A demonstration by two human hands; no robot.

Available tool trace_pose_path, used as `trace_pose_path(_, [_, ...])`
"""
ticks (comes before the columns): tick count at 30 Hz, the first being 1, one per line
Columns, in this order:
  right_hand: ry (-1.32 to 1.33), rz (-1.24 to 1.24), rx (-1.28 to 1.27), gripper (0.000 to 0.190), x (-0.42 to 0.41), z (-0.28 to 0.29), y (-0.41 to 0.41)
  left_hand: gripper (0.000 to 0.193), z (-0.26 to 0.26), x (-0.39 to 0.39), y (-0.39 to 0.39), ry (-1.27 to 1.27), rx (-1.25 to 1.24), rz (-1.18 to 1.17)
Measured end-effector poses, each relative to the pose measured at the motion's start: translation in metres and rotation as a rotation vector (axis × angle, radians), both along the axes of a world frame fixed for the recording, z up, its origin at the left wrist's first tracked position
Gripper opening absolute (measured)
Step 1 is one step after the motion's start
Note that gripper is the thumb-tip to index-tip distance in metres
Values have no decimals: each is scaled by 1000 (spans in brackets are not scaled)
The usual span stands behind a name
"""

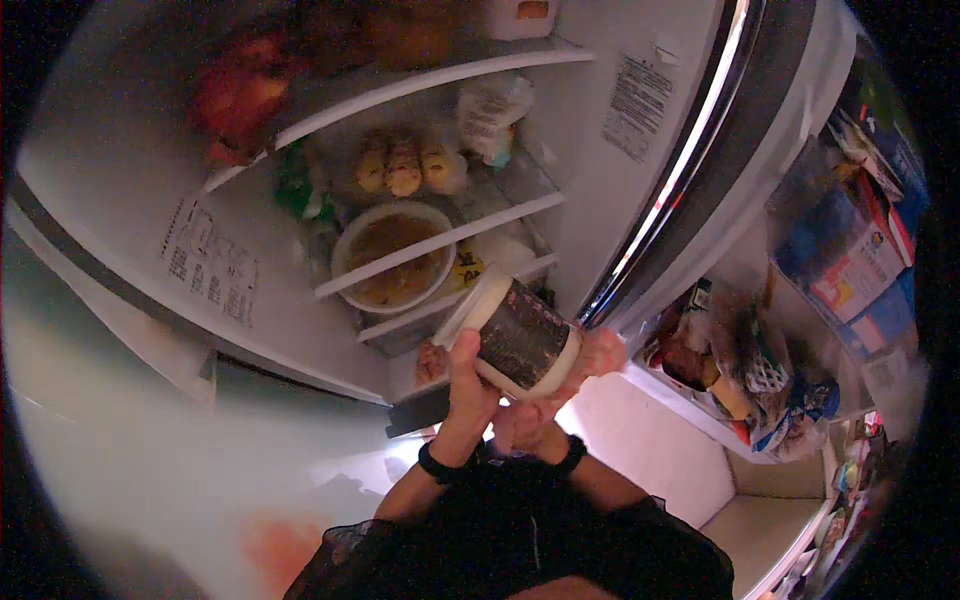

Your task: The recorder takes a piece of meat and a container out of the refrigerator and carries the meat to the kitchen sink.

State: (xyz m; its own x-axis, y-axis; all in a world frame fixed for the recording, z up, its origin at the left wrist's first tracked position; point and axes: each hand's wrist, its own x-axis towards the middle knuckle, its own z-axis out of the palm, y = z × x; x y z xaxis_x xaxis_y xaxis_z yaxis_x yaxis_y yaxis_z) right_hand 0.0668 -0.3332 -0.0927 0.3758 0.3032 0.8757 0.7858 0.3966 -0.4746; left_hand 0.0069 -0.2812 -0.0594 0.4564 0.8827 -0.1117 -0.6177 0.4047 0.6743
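Observation:
In front of the open fridge I hold a tilted plastic jar (526, 337) with a wide dark label that bears writing. Its pale lid end points up and left, its base down and right. The thumb of my left hand (471, 386) presses on the jar's side near the lid. Around the base curls my right hand (529, 424), somewhat blurred, its fingers showing at the far lower right of the jar. Both wrists wear dark bands. Just behind the jar, a white bowl of brownish food (390, 259) sits on a fridge shelf.
Yellowish wrapped food (405, 166), a green bag (295, 180) and a white plastic bag (491, 112) share the shelf area. A red bag (244, 97) is higher up at left. On the right, the open fridge door's bins hold several packages (855, 277) and bagged items (750, 367).

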Motion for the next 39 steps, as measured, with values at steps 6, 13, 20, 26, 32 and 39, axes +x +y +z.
trace_pose_path(6, [-299, 302, -572, 51, 44, 67, -6, 55, -34, -18, 19, 6, 186, 20])
trace_pose_path(13, [9, 362, -654, 61, 36, 83, 10, 75, -27, -13, 9, 137, 270, 71])
trace_pose_path(20, [-413, 205, -421, 49, 28, 58, 4, 76, -24, -18, 13, 248, 293, 74])
trace_pose_path(26, [77, 540, -487, 35, 48, 81, 12, 85, -16, -19, 14, 213, 626, 109])
trace_pose_path(32, [-535, 317, -374, 27, 22, 89, -4, 91, -24, -19, 13, 385, 418, -33])
trace_pose_path(39, [-411, 334, -443, 25, 72, 85, -6, 91, -14, -31, 12, 172, 526, -124])
